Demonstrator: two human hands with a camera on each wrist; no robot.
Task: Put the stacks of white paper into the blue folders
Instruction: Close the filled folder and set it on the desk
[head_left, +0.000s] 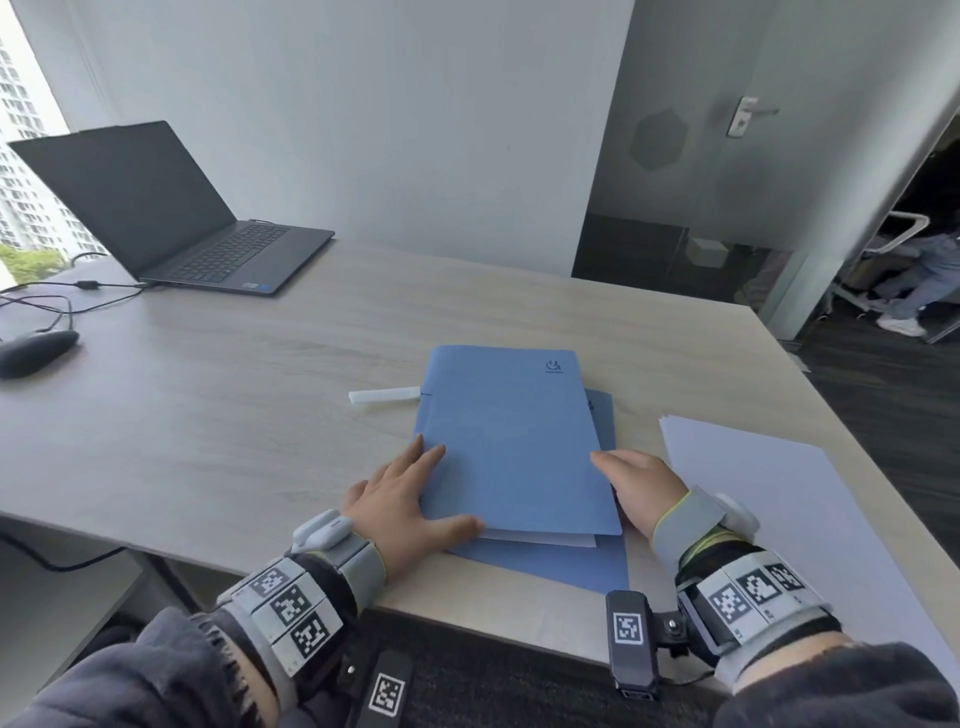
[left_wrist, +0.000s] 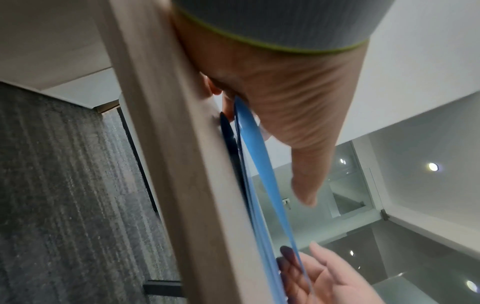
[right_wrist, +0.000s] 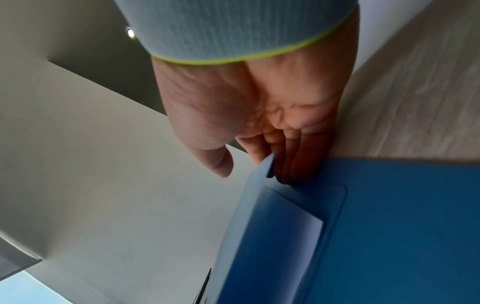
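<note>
Your left hand (head_left: 400, 499) lies flat on the top folder (head_left: 514, 441), right hand (head_left: 641, 488) pinching its cover. Paper (head_left: 545, 539) looks in; second folder (head_left: 571, 569) and stack (head_left: 769, 499) to go.

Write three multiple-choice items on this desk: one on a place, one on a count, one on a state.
1. Where does the loose paper stack lie?
A. in a drawer
B. right of the blue folders
C. on the floor

2. How many blue folders are on the table?
A. one
B. two
C. four

3. What state is the top folder in?
A. standing upright
B. spread fully open and empty
C. lying down with white sheets inside

Answers:
1. B, the stack lies on the table beside the folders, on their right.
2. B, a second folder shows from under the top one.
3. C, white edges stick out at its near side.
</note>
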